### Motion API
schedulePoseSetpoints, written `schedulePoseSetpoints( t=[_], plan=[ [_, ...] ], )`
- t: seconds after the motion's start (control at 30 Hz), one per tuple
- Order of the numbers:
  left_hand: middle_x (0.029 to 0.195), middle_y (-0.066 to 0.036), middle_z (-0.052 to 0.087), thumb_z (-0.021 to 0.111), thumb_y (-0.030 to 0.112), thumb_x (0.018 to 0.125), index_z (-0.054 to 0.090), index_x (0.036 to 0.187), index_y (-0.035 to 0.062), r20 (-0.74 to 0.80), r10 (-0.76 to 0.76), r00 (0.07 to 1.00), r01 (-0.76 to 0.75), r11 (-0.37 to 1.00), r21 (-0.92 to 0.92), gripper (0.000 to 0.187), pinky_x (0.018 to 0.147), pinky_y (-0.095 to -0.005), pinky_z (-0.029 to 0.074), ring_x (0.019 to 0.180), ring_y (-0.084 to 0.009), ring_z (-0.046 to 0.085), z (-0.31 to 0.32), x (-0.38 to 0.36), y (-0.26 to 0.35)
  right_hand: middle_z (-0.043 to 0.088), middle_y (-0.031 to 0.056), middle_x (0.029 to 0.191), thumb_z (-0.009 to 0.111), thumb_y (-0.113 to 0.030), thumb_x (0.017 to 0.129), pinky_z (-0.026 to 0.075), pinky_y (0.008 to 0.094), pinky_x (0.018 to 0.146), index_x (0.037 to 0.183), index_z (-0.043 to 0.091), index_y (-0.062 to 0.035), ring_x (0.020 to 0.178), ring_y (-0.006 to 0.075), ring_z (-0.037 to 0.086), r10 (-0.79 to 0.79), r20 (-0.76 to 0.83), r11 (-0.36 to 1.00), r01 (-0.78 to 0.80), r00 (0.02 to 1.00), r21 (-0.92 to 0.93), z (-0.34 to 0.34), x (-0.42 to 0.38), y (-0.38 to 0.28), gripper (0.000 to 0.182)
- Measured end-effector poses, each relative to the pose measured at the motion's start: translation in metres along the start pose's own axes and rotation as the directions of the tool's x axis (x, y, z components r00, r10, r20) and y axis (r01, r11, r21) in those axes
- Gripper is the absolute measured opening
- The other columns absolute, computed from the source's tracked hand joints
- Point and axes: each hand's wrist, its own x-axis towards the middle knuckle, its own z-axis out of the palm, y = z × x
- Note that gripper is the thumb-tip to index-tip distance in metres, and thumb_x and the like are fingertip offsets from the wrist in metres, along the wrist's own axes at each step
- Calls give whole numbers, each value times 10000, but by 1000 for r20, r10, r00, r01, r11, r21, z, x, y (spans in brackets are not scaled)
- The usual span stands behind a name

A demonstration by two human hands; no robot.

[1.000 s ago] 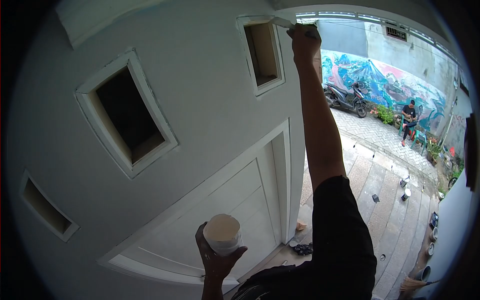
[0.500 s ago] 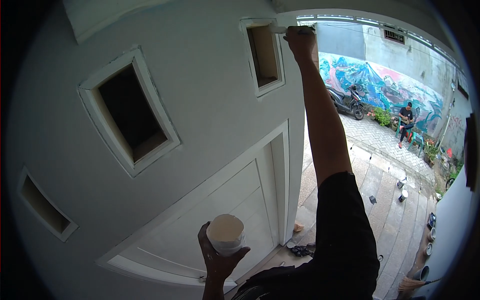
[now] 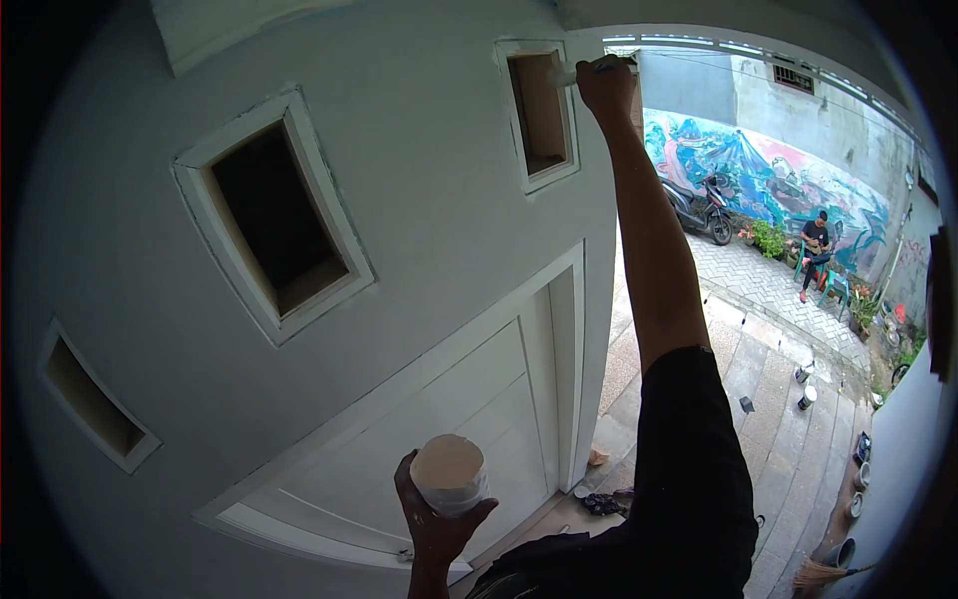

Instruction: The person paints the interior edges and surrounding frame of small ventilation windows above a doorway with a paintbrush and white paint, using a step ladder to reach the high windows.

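My left hand (image 3: 437, 534) is wrapped round a white paint cup (image 3: 451, 491), holding it low before the white door. Pale paint or a pale lining shows at the mouth of the cup. High up, my right hand (image 3: 607, 88) is closed round a paintbrush (image 3: 565, 76) with a whitish head. The brush head lies at the right side of a white frame (image 3: 572, 135) around a small wall opening. How firmly the bristles press on the frame cannot be seen.
Two more framed openings, a larger one (image 3: 274, 215) and a narrow one (image 3: 95, 394), sit in the grey wall. Below is a white door (image 3: 469, 399). Cans (image 3: 807, 397) stand on the paving; a seated person (image 3: 815, 240) and a motorbike (image 3: 707, 210) are beyond.
My right hand and the brush have moved slightly down along the right side of the frame. The whole view has shifted a little. My left hand still holds the cup.
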Motion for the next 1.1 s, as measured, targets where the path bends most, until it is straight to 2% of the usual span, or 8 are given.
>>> schedulePoseSetpoints(
  t=[0.1,0.23,0.5,0.57,0.6,0.7,0.83,1.1],
  plan=[
    [1395,-216,386,1023,316,524,280,1462,50,-5,22,1000,-22,999,48,1226,1072,-542,451,1306,-404,458,-1,-3,-3,736,202,846,702,-247,750,569,414,817,814,679,13,831,354,725,22,129,979,5,991,-205,-12,5,-10,269],
    [1398,-219,384,1021,325,528,277,1463,45,15,-4,1000,5,999,-41,1227,1073,-541,446,1304,-409,457,1,1,3,714,171,766,714,-269,756,563,401,758,797,668,4,761,303,715,-6,-41,925,21,999,379,7,21,4,280],
    [1392,-214,395,1021,347,526,296,1449,40,9,11,1000,-12,998,66,1213,1072,-545,444,1299,-406,461,-2,0,0,682,138,721,712,-188,771,604,415,725,773,635,19,731,248,708,77,222,993,-54,972,-108,-12,13,8,221],
    [1391,-215,395,1020,352,528,296,1449,39,23,3,1000,-3,1000,24,1212,1069,-546,444,1300,-406,460,-1,0,4,653,111,718,701,-94,799,633,364,640,798,617,26,694,224,703,169,94,701,-187,981,689,-8,19,4,146],
    [1391,-216,394,1019,357,531,296,1449,38,33,-10,999,10,1000,-14,1212,1067,-547,444,1302,-405,458,-1,2,4,622,86,723,686,-25,818,641,325,583,818,597,39,653,204,688,193,95,650,-200,977,733,-3,23,6,110],
    [1386,-211,398,1017,358,537,298,1446,38,19,25,1000,-26,999,47,1202,1065,-539,446,1302,-405,457,1,-1,-6,643,92,721,712,-72,801,633,336,585,816,611,48,647,200,693,292,188,678,-342,938,650,5,8,24,158],
    [1388,-213,396,1013,367,545,297,1446,34,29,-36,999,36,999,-6,1199,1065,-543,441,1301,-406,455,-1,-2,-3,721,134,736,727,-211,782,612,361,670,806,667,33,639,226,713,262,291,963,-269,920,-15,-20,14,15,253],
    [1386,-212,402,1014,378,542,284,1456,32,31,1,1000,-3,999,44,1220,1061,-540,445,1302,-401,458,0,-1,-6,699,167,755,699,-188,801,559,397,697,811,640,-19,707,325,705,-273,-69,951,280,960,132,18,5,7,179]
  ],
)
